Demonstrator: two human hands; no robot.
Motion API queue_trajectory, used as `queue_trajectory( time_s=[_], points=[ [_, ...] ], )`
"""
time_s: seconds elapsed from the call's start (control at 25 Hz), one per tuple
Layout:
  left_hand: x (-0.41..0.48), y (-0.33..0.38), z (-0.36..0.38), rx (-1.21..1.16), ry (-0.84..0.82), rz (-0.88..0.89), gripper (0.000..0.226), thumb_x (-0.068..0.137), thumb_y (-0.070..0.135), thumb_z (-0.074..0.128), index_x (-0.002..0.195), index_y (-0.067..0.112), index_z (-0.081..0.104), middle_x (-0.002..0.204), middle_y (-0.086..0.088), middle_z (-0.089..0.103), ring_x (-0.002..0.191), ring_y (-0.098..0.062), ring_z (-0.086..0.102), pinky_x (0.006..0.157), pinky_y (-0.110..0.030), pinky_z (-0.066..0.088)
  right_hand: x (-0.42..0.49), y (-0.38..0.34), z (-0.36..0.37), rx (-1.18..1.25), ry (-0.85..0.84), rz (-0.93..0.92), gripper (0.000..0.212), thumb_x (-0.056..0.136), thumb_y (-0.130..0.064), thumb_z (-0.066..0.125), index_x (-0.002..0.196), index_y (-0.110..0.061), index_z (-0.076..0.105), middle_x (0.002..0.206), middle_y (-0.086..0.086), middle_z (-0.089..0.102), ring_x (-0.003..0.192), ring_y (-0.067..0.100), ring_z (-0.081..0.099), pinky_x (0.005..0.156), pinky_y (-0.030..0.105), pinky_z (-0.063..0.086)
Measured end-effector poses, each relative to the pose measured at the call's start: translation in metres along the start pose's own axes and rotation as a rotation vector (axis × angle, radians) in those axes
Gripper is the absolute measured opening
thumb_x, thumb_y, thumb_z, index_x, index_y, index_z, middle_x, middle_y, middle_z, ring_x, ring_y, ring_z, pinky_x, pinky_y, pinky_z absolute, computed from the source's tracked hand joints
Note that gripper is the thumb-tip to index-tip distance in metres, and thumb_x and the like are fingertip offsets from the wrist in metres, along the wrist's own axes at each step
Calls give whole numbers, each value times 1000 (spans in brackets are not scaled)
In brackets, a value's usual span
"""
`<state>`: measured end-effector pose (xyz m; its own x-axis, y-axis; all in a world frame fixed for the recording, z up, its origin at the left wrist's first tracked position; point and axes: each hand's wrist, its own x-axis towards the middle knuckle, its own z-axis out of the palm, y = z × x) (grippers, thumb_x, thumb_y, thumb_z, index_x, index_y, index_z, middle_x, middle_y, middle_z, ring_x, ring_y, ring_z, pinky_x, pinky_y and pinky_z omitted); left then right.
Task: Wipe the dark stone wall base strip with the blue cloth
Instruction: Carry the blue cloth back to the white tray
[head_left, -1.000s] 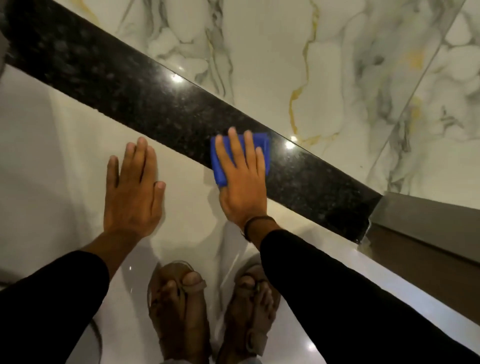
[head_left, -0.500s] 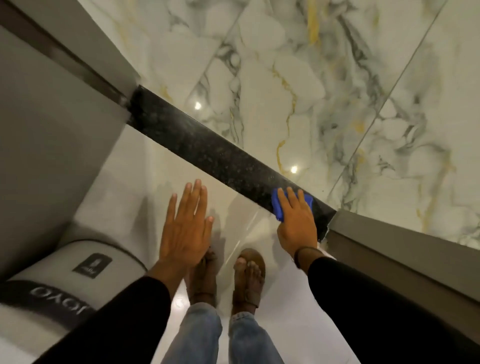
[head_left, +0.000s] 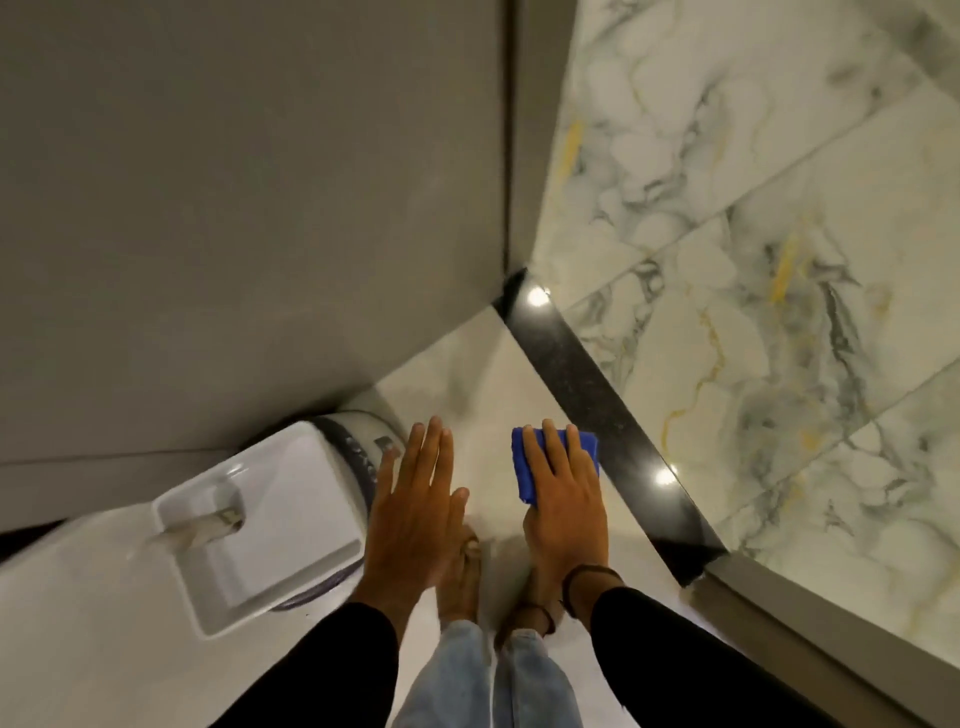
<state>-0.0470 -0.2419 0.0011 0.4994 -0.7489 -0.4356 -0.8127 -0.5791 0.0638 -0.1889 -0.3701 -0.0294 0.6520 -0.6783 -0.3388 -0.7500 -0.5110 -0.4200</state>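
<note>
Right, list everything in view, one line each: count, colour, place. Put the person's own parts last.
dark stone base strip: one, black speckled, foot of the marble wall, right of centre
marble wall: one, white with grey and gold veins, right
grey panel: one, plain grey, upper left
floor: one, glossy pale, centre
white fixture: one, white, lower left
blue cloth: one, blue, under the right hand
left hand: open, empty
right hand: flat on the cloth
sandalled feet: two, below the hands

Cloth under right hand, left of base strip.
</note>
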Motion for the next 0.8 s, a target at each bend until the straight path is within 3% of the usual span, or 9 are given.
queue_trajectory(
  time_s=[0.12,0.24,0.4,0.52,0.68,0.8],
  points=[
    [-50,-49,-10,-85,-6,-150,76,111,55,24,170,7,26,180,-15,23,166,-37,26,133,-60,29,-15,-72,12,-27,-34,-172,102,83,3,71,165,-29,18,174,3,25,162,34,14,128,47,11],
    [-99,-105,9,-157,19,-265,78,110,54,13,168,5,31,178,-17,27,165,-39,26,132,-63,28,-37,-145,45,-61,-58,-323,103,79,6,77,161,-26,24,170,4,34,160,36,23,127,49,17],
    [-143,-165,66,-220,-4,-338,79,109,57,6,173,11,11,183,-11,3,168,-32,-4,138,-56,5,-56,-217,107,-72,-121,-545,85,89,-2,71,161,-19,31,170,7,33,161,37,20,129,52,23],
    [-153,-199,112,-246,-11,-354,81,106,57,-1,174,13,6,184,-9,-4,167,-28,-13,139,-54,-2,-51,-247,159,-127,-145,-643,82,90,-12,71,161,-16,31,170,10,33,160,38,20,128,55,25],
    [-142,-232,159,-292,-7,-371,75,111,52,10,174,12,6,185,-12,0,170,-31,-5,139,-56,1,-18,-260,220,-240,-131,-698,68,95,-13,49,161,-15,34,169,10,35,160,39,21,128,57,26],
    [-131,-253,193,-325,18,-371,73,113,49,21,174,10,7,185,-13,3,171,-32,-2,139,-56,1,8,-260,264,-339,-141,-680,72,98,-10,58,163,-18,29,172,9,29,161,39,17,129,56,21]
  ],
)
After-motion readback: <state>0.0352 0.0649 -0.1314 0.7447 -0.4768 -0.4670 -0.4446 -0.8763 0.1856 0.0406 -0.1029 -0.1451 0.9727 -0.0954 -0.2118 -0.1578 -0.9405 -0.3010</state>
